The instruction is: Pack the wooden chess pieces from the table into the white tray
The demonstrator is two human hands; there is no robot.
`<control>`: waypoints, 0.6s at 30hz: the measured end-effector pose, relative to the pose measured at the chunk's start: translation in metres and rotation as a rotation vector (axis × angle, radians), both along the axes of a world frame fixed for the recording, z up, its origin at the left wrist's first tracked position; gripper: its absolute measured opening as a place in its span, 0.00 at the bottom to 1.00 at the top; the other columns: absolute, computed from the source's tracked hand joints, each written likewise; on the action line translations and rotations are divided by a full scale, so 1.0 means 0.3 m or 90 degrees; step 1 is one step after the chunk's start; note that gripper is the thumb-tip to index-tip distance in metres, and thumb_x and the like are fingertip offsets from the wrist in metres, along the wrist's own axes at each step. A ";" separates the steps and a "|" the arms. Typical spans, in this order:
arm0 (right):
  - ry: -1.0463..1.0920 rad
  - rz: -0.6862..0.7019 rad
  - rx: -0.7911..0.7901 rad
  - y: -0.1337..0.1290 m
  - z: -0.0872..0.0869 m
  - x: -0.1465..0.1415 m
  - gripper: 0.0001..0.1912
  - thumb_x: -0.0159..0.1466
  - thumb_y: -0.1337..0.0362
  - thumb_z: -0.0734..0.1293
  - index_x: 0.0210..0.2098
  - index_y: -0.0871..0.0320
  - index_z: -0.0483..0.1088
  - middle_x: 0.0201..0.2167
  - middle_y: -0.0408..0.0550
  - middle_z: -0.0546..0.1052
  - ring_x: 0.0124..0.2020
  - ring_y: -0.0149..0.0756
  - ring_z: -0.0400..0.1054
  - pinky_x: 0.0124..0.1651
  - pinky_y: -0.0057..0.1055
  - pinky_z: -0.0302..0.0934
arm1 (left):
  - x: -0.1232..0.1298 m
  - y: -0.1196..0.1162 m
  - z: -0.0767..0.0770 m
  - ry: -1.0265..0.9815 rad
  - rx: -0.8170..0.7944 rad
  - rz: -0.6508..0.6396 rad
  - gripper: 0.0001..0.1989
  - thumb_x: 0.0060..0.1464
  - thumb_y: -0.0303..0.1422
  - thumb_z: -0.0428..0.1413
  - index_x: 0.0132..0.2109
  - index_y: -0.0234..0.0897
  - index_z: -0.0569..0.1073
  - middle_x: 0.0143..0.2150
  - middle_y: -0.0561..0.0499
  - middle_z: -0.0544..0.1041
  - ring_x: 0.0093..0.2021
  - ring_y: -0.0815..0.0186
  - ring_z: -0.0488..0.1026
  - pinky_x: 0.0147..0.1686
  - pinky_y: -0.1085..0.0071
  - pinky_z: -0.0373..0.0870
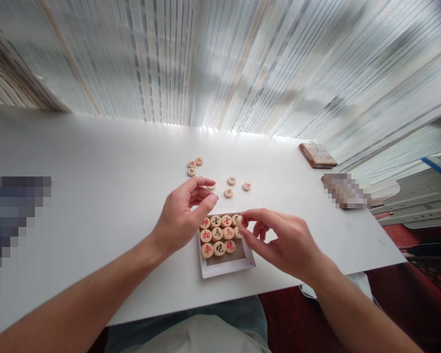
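A shallow white box (228,271) holds rows of round wooden pieces with red and black characters; its lower right part shows a bare bottom. Between the thumb and forefinger of my right hand (284,240) is a piece with a red character (243,222), tilted above the box's upper right corner. My left hand (185,208) hovers over the upper left of the box, fingers apart and curved, with nothing visible in it. Just past its fingertips lies a loose piece (211,187), partly covered by them.
Loose pieces lie beyond the box, among them a red one (246,186), a black one (228,193) and a small cluster (191,171). A brown box (318,155) stands at the back right of the white table (95,196). Striped curtains (206,63) hang behind.
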State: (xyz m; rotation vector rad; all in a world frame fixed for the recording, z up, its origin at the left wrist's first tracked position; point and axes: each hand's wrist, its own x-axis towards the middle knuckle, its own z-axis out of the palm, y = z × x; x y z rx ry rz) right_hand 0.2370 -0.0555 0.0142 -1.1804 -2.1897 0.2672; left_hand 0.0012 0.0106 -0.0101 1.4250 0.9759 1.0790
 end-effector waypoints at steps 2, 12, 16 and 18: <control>-0.020 -0.011 -0.014 -0.045 -0.009 0.015 0.05 0.74 0.66 0.69 0.49 0.58 0.73 0.31 0.41 0.82 0.24 0.28 0.73 0.30 0.23 0.68 | 0.001 0.003 -0.005 0.012 0.004 0.003 0.16 0.64 0.39 0.63 0.54 0.36 0.78 0.42 0.45 0.86 0.47 0.55 0.85 0.52 0.56 0.80; -0.075 -0.003 -0.097 -0.127 -0.064 0.000 0.04 0.75 0.65 0.68 0.48 0.57 0.74 0.36 0.46 0.80 0.29 0.35 0.74 0.34 0.32 0.67 | 0.010 -0.007 0.013 0.103 0.014 0.021 0.16 0.61 0.37 0.62 0.54 0.39 0.77 0.38 0.46 0.85 0.46 0.52 0.86 0.46 0.58 0.81; -0.092 -0.006 -0.089 -0.123 -0.079 -0.022 0.05 0.76 0.66 0.67 0.48 0.58 0.75 0.37 0.48 0.80 0.32 0.39 0.77 0.35 0.34 0.69 | 0.011 -0.007 0.019 0.108 0.018 0.017 0.15 0.61 0.37 0.62 0.54 0.39 0.77 0.38 0.47 0.86 0.45 0.53 0.86 0.44 0.61 0.81; -0.104 -0.009 -0.075 -0.124 -0.086 -0.031 0.06 0.75 0.66 0.67 0.49 0.59 0.75 0.37 0.48 0.81 0.31 0.40 0.78 0.34 0.35 0.69 | 0.010 -0.010 0.023 0.110 0.021 0.015 0.15 0.62 0.36 0.62 0.54 0.39 0.77 0.37 0.47 0.86 0.45 0.53 0.86 0.43 0.62 0.81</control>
